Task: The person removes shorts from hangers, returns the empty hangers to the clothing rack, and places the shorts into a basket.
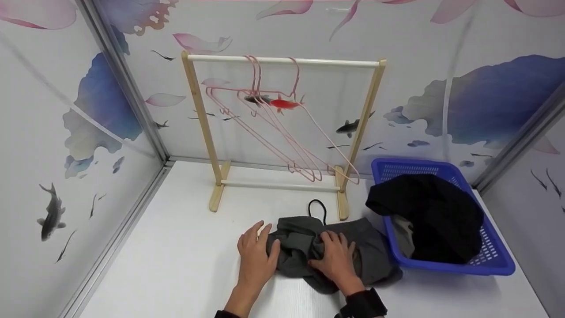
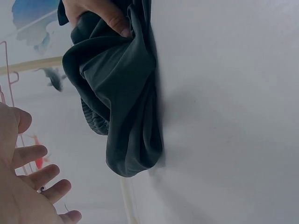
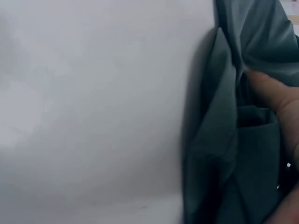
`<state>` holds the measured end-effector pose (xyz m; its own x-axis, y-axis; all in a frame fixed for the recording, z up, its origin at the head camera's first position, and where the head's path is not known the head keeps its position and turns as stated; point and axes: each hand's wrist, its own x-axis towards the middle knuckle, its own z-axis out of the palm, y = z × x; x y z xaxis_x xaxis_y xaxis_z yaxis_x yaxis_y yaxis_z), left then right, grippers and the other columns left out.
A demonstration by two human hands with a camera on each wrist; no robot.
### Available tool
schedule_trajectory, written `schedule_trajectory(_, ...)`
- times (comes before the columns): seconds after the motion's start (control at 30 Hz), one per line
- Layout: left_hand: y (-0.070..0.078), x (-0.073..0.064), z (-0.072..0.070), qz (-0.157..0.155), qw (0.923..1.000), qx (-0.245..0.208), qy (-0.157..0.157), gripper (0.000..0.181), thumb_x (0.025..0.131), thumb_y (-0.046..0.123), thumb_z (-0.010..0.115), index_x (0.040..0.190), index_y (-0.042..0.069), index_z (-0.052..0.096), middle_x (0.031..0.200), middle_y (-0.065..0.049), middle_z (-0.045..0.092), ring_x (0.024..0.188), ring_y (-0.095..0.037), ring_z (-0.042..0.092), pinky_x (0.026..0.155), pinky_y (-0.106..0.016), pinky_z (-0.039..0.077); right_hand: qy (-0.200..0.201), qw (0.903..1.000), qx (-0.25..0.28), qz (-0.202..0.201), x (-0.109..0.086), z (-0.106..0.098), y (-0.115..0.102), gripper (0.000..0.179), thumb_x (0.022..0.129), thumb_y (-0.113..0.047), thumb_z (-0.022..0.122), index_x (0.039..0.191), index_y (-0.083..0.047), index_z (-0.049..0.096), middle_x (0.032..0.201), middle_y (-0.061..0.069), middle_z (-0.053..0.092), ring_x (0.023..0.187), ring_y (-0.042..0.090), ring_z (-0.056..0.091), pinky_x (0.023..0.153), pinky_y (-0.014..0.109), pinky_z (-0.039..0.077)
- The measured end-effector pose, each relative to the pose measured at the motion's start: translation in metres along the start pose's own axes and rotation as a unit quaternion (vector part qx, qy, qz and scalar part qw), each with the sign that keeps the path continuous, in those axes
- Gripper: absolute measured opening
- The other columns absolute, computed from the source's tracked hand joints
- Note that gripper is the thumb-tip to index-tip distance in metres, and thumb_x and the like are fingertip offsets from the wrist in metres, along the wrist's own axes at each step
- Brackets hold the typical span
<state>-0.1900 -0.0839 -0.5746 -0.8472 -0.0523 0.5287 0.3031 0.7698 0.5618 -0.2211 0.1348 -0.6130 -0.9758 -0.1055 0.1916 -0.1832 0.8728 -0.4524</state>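
Observation:
A crumpled dark grey garment (image 1: 375, 251) lies on the white table, a black cord loop (image 1: 325, 213) sticking up at its far side. Gathered elastic (image 2: 96, 119) shows along one edge in the left wrist view. My right hand (image 1: 337, 260) grips the middle of the cloth, its thumb (image 3: 268, 88) tucked into a fold in the right wrist view. At the garment's left end is my left hand (image 1: 257, 258), fingers spread and relaxed; the left wrist view shows this hand (image 2: 23, 182) apart from the cloth, holding nothing.
Behind the garment stands a wooden rack (image 1: 204, 119) with a white top bar (image 1: 340, 62) and three pink hangers (image 1: 329, 128) on it. A blue plastic basket (image 1: 450, 266) at the right holds black clothing (image 1: 435, 212) and a grey piece (image 1: 404, 236). Printed panels enclose the table.

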Motion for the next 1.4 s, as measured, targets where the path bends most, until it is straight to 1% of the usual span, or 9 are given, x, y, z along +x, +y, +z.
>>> schedule_trajectory(0.27, 0.002, -0.001, 0.001, 0.006, 0.9999, 0.003, 0.008, 0.037, 0.096, 0.018, 0.069, 0.127, -0.001, 0.068, 0.135, -0.021, 0.059, 0.125, -0.039, 0.055, 0.104, -0.061, 0.038, 0.102, 0.9936, -0.010, -0.048, -0.009, 0.005, -0.005, 0.047, 0.064, 0.001, 0.093, 0.098, -0.008, 0.061, 0.105, 0.014, 0.071, 0.102, 0.044, 0.064, 0.091, 0.080, 0.042)
schedule_trajectory(0.37, 0.003, -0.002, 0.001, 0.009, 0.9999, 0.001, 0.008, 0.037, 0.096, 0.016, 0.070, 0.127, -0.002, 0.067, 0.134, -0.021, 0.059, 0.124, -0.039, 0.055, 0.104, -0.061, 0.038, 0.138, 0.9886, -0.005, -0.061, -0.010, 0.005, -0.001, 0.045, 0.065, 0.012, 0.088, 0.091, -0.008, 0.057, 0.089, 0.011, 0.067, 0.085, 0.038, 0.065, 0.081, 0.066, 0.052)
schedule_trajectory(0.47, 0.005, -0.003, 0.002, 0.006, 1.0000, 0.001, 0.003, 0.037, 0.095, 0.015, 0.070, 0.127, -0.002, 0.067, 0.134, -0.021, 0.059, 0.124, -0.039, 0.055, 0.104, -0.061, 0.038, 0.162, 0.9846, 0.013, -0.066, -0.009, 0.001, 0.005, 0.044, 0.065, 0.020, 0.080, 0.090, -0.007, 0.055, 0.082, 0.009, 0.061, 0.074, 0.033, 0.063, 0.069, 0.053, 0.053)
schedule_trajectory(0.53, 0.006, -0.003, 0.002, 0.003, 1.0000, 0.002, -0.002, 0.037, 0.096, 0.015, 0.070, 0.128, -0.002, 0.067, 0.134, -0.021, 0.059, 0.125, -0.038, 0.054, 0.105, -0.060, 0.037, 0.173, 0.9823, 0.032, -0.064, -0.008, -0.005, 0.010, 0.045, 0.065, 0.023, 0.076, 0.091, -0.006, 0.055, 0.084, 0.009, 0.061, 0.075, 0.032, 0.064, 0.066, 0.049, 0.053)
schedule_trajectory(0.7, 0.009, -0.003, 0.003, 0.004, 1.0000, 0.004, -0.004, 0.037, 0.094, 0.015, 0.071, 0.127, -0.002, 0.067, 0.134, -0.020, 0.059, 0.125, -0.038, 0.055, 0.104, -0.060, 0.038, 0.198, 0.9752, 0.081, -0.054, -0.007, -0.020, 0.021, 0.044, 0.066, 0.027, 0.068, 0.095, -0.005, 0.056, 0.091, 0.010, 0.062, 0.083, 0.031, 0.064, 0.071, 0.048, 0.053)
schedule_trajectory(0.87, 0.014, -0.003, 0.006, 0.017, 0.9998, -0.001, -0.010, 0.036, 0.094, 0.014, 0.072, 0.126, -0.002, 0.068, 0.133, -0.021, 0.060, 0.124, -0.038, 0.055, 0.102, -0.061, 0.039, 0.224, 0.9669, 0.112, -0.047, -0.011, -0.033, 0.027, 0.044, 0.066, 0.030, 0.061, 0.092, -0.005, 0.054, 0.087, 0.004, 0.055, 0.078, 0.021, 0.055, 0.069, 0.037, 0.047)
schedule_trajectory(1.13, 0.024, -0.002, 0.010, 0.036, 0.9987, -0.011, -0.034, 0.036, 0.096, 0.016, 0.071, 0.128, -0.001, 0.068, 0.135, -0.019, 0.059, 0.124, -0.037, 0.056, 0.103, -0.060, 0.041, 0.257, 0.9557, 0.140, -0.034, -0.016, -0.059, 0.030, 0.038, 0.071, 0.027, 0.059, 0.092, -0.004, 0.053, 0.083, 0.004, 0.053, 0.073, 0.020, 0.049, 0.067, 0.033, 0.038)
schedule_trajectory(1.23, 0.027, 0.001, 0.011, 0.047, 0.9978, -0.011, -0.045, 0.037, 0.097, 0.017, 0.070, 0.129, 0.000, 0.067, 0.136, -0.019, 0.058, 0.126, -0.037, 0.055, 0.104, -0.060, 0.042, 0.272, 0.9496, 0.153, -0.032, -0.018, -0.069, 0.031, 0.035, 0.074, 0.026, 0.059, 0.093, -0.002, 0.056, 0.085, 0.005, 0.056, 0.073, 0.017, 0.046, 0.068, 0.028, 0.036)
schedule_trajectory(1.4, 0.036, 0.007, 0.011, 0.074, 0.9958, -0.004, -0.054, 0.038, 0.097, 0.018, 0.068, 0.130, 0.000, 0.067, 0.138, -0.019, 0.057, 0.128, -0.036, 0.054, 0.105, -0.058, 0.043, 0.288, 0.9407, 0.178, -0.021, -0.021, -0.085, 0.031, 0.032, 0.081, 0.022, 0.063, 0.104, 0.001, 0.065, 0.101, 0.015, 0.070, 0.084, 0.025, 0.065, 0.074, 0.018, 0.040)
